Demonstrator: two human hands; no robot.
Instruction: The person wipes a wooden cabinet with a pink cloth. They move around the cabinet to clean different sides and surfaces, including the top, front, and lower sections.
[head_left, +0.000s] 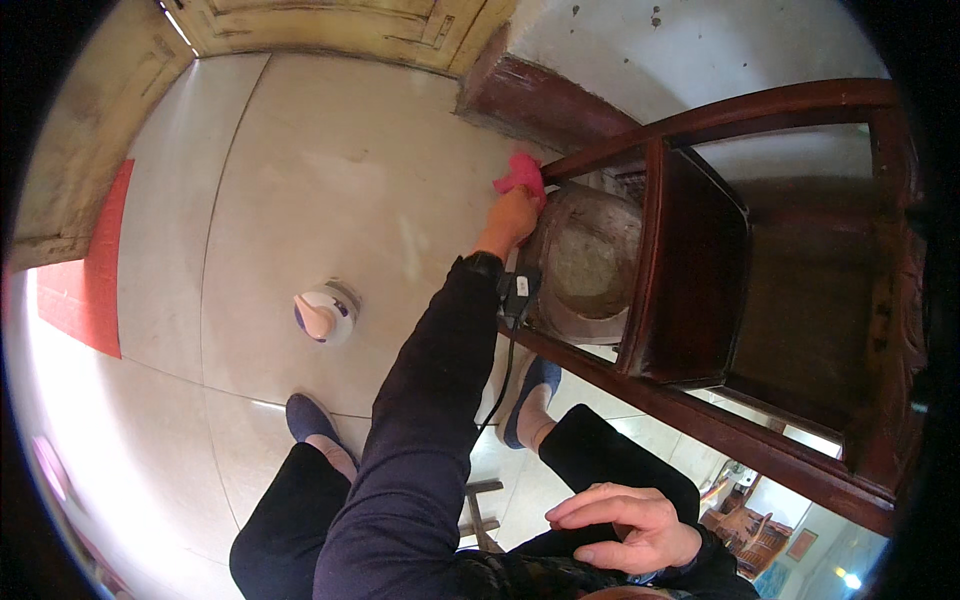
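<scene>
With my left arm stretched forward, my left hand (514, 217) grips a bright pink cloth (523, 174) at the far lower end of a dark red wooden stand (649, 262). The cloth is bunched, and part of it sticks out past my fingers. Beside my left wrist is a small black box (519, 294) with a cord running back toward my body. My right hand (626, 525) hovers over my lap with nothing in it, thumb apart from the bent fingers. A worn grey-brown object with a rounded outline (592, 255) shows through the stand's lower opening.
A white bottle with a peach-coloured spray head (319, 319) stands on the tiled floor (337, 187). Yellowish wooden doors (322, 26) and a red mat (86, 292) lie beyond. A dark red wall base (544, 97) borders the stand. Wooden furniture (750, 532) appears at lower right.
</scene>
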